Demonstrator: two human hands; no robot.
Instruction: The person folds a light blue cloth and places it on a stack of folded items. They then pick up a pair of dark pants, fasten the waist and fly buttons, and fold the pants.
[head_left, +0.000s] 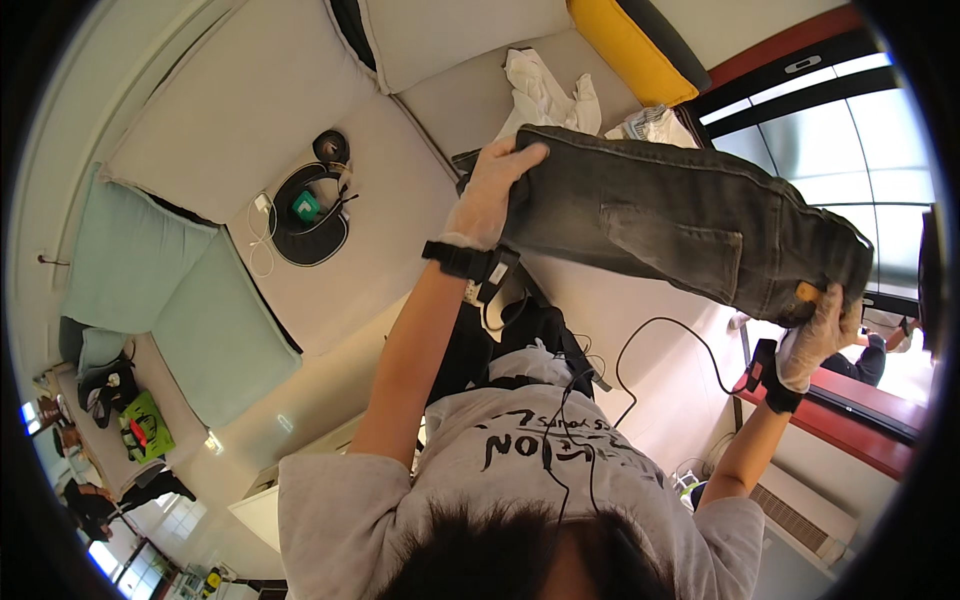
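A pair of dark grey denim jeans (645, 217) is stretched out in the air before me, its legs laid together. At the left end, my left hand (491, 191) grips the fabric near an upper corner, thumb on top. My right hand (814, 341) holds the waist end at the right, beside a small orange-brown patch (806, 291). A back pocket shows on the side facing me. Both hands wear thin see-through gloves, and black devices with cables are strapped to my wrists. The fingers behind the denim are hidden.
Beyond the jeans, a white garment (551, 94) lies on the beige sofa (382, 180) near a yellow cushion (637, 49). To the left are a black visor hat (311, 247), a tape roll (331, 146) and a white cable (260, 244). A loose cable (667, 321) loops from my right wrist.
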